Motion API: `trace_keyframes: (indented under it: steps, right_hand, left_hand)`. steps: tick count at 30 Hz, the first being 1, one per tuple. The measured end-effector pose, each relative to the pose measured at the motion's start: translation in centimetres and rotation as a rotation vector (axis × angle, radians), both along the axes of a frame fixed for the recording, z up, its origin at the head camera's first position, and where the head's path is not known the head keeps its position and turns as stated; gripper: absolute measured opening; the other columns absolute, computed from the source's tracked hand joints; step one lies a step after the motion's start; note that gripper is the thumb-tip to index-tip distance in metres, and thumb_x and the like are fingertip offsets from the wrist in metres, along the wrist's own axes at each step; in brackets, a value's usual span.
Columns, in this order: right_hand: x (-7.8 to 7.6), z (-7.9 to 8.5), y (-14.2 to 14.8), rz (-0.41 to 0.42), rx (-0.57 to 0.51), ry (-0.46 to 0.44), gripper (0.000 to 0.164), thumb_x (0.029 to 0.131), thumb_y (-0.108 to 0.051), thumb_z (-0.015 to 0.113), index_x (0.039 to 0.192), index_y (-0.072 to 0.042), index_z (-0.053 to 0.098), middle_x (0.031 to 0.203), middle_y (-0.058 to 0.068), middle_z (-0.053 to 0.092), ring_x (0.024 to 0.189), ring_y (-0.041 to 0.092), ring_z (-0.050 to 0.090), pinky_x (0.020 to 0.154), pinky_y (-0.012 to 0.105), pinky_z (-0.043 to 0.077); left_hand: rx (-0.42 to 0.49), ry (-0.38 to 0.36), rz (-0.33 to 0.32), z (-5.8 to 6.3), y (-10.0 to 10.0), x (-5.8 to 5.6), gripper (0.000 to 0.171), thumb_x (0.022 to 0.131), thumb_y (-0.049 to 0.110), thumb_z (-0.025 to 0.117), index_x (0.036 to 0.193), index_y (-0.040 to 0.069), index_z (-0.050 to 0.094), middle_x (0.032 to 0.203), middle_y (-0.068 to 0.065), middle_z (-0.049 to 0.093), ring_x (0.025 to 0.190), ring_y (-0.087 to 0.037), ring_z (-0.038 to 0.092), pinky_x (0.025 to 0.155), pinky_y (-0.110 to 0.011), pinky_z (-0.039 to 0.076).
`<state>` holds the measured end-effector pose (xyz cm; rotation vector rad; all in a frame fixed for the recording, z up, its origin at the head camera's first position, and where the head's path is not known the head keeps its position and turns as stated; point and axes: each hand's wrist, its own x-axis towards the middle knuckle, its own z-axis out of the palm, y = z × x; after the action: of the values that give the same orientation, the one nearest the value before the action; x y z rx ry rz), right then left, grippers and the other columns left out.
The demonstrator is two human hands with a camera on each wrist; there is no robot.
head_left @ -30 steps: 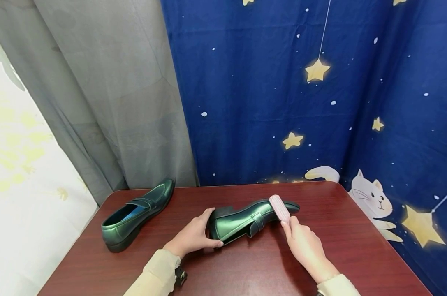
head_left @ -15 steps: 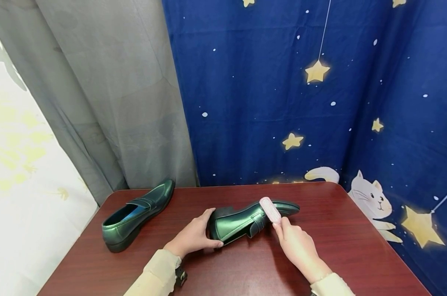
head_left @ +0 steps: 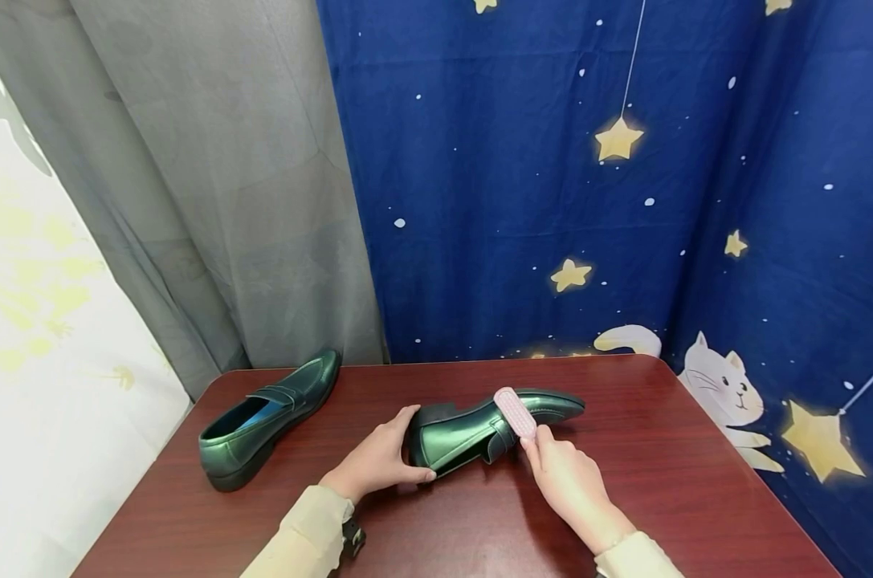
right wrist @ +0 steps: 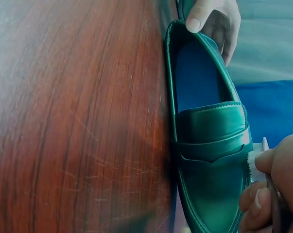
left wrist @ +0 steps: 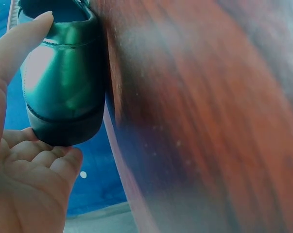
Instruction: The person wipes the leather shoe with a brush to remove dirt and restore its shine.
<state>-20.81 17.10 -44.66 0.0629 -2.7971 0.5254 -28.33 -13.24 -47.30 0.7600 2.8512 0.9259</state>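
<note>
A dark green loafer [head_left: 454, 437] lies on its side on the table, toe to the right and opening toward me. My left hand [head_left: 381, 457] grips its heel end; in the left wrist view the thumb [left wrist: 25, 41] presses the collar and the fingers [left wrist: 54, 158] reach the heel's sole. My right hand [head_left: 569, 482] holds a pink brush [head_left: 515, 413] by its handle, over the upper near the strap. The right wrist view shows the brush's white bristles [right wrist: 255, 162] against the loafer's side, beside the strap.
A matching green loafer [head_left: 270, 417] stands upright at the table's back left. The reddish-brown table [head_left: 660, 449] ends at a rounded back edge. Behind it hang a grey curtain [head_left: 212, 160] and a blue starry curtain [head_left: 494, 177].
My right hand has slid the brush leftward along the loafer, from near the toe to beside the strap. The left hand and both loafers have stayed in place.
</note>
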Motion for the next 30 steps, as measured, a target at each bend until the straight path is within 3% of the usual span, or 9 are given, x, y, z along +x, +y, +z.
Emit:
trace_keyframes:
  steps: [14,30]
  right_hand:
    - [0.2,0.4,-1.2,0.015,-0.018,-0.04,0.025,0.1,-0.032,0.061,0.089,-0.011,0.052,0.061,0.006,0.056,0.052,0.028,0.059,0.045,0.043,0.04]
    - [0.7,-0.3,-3.8,0.08,0.037,0.043,0.025,0.098,-0.028,0.066,0.084,-0.013,0.051,0.058,0.005,0.055,0.047,0.025,0.053,0.042,0.04,0.035]
  left_hand:
    - [-0.004,0.015,-0.003,-0.1,0.0,0.0,0.113,0.071,0.058,0.085,0.156,0.008,0.03,0.151,-0.012,0.05,0.127,-0.028,0.059,0.104,-0.048,0.049]
    - [0.0,0.034,-0.007,-0.1,0.0,0.0,0.112,0.071,0.055,0.086,0.156,0.007,0.031,0.15,-0.011,0.051,0.123,-0.027,0.06,0.103,-0.048,0.05]
